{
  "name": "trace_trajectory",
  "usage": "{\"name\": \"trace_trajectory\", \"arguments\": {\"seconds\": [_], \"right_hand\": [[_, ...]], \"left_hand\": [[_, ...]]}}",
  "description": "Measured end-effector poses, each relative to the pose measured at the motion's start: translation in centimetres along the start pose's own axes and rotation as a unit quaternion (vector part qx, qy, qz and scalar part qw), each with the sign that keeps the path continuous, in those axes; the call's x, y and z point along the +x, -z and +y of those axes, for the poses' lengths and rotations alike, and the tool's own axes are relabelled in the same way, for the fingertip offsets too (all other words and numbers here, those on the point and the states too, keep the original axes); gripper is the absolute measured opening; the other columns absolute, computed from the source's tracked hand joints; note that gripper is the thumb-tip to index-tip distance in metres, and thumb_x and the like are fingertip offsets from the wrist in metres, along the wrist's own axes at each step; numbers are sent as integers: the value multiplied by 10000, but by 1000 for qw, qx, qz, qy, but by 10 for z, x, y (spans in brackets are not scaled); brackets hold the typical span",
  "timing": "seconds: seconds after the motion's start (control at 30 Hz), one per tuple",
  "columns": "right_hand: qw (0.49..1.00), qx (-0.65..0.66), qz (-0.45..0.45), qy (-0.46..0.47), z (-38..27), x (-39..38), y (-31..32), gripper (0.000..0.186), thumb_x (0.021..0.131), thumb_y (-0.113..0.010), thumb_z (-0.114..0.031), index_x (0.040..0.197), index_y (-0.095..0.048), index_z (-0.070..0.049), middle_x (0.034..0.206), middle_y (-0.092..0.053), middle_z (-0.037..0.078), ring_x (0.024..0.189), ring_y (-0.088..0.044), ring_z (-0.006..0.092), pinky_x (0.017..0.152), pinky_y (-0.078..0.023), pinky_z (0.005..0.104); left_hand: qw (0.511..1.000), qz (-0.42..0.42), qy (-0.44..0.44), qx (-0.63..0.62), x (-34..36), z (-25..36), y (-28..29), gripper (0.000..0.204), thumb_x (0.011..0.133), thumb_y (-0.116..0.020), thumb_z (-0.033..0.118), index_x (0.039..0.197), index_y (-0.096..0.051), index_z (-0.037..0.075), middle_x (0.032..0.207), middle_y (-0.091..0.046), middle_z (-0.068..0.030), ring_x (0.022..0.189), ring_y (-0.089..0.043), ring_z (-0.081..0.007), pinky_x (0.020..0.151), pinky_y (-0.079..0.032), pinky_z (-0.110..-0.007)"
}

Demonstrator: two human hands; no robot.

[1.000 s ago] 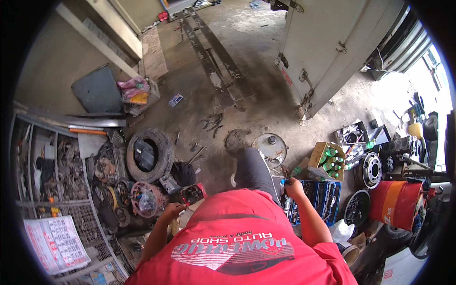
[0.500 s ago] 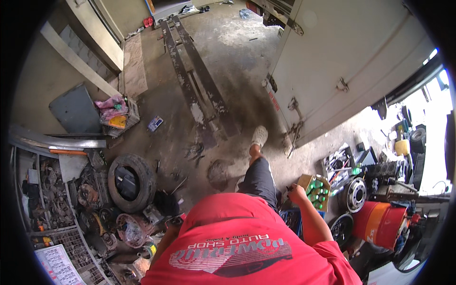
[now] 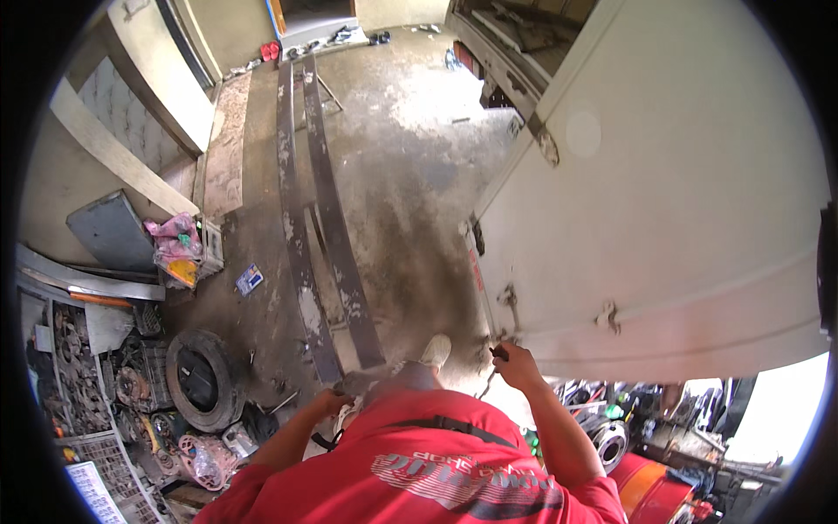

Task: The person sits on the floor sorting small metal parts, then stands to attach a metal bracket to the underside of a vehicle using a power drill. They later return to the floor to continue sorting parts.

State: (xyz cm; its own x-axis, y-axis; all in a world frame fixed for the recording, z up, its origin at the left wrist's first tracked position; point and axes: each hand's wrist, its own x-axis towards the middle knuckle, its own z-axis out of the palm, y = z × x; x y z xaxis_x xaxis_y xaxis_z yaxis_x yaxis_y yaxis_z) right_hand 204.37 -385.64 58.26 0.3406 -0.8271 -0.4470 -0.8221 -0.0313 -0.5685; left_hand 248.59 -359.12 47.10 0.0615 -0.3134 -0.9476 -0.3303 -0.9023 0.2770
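Note:
My right hand (image 3: 515, 365) is closed round a small dark object I cannot make out, near the lower edge of a large white panel door (image 3: 655, 210) with metal latches. My left hand (image 3: 334, 402) is low beside my waist, its fingers curled, with what it holds unclear. A light shoe (image 3: 436, 351) on my foot shows ahead of my red shirt, just right of two long worn metal rails (image 3: 305, 299) lying on the concrete floor.
At left are a tire (image 3: 225, 393), a crate (image 3: 209, 249) with pink bags and a wire rack (image 3: 105, 472) of parts. Lower right hold car parts and a red-orange drum (image 3: 650, 489). Footwear (image 3: 340, 39) lies by the far doorway (image 3: 314, 13).
I have stepped forward, so the white door now fills more of the right side and the bottles and drum sit lower. My right hand has risen nearer the door's lower edge.

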Motion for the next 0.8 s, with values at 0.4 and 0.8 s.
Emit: {"name": "trace_trajectory", "arguments": {"seconds": [0.4, 0.8], "right_hand": [[996, 14, -7, -90, 75, 77, -12, 380, 840, -723, -391, 1030, -709, -61, 979, -746, 193, 956, -714, 394, 850, -554, 478], [972, -25, -85, -216, 44, 273, -83, 301, 815, -658, -300, 946, -756, -48, 1003, -755, 189, 919, -741, 322, 767, -587, 478]], "left_hand": [[977, 113, -131, 123, 58, 183, 144, 533, 883, -731, 462, 1190, -744, 27, 1129, -753, -201, 979, -723, -326, 877, -533, -445], [963, 100, -141, 207, 128, 368, 422, 394, 914, -702, 382, 1079, -767, 30, 823, -709, -98, 699, -650, -193, 635, -520, -374]]}}
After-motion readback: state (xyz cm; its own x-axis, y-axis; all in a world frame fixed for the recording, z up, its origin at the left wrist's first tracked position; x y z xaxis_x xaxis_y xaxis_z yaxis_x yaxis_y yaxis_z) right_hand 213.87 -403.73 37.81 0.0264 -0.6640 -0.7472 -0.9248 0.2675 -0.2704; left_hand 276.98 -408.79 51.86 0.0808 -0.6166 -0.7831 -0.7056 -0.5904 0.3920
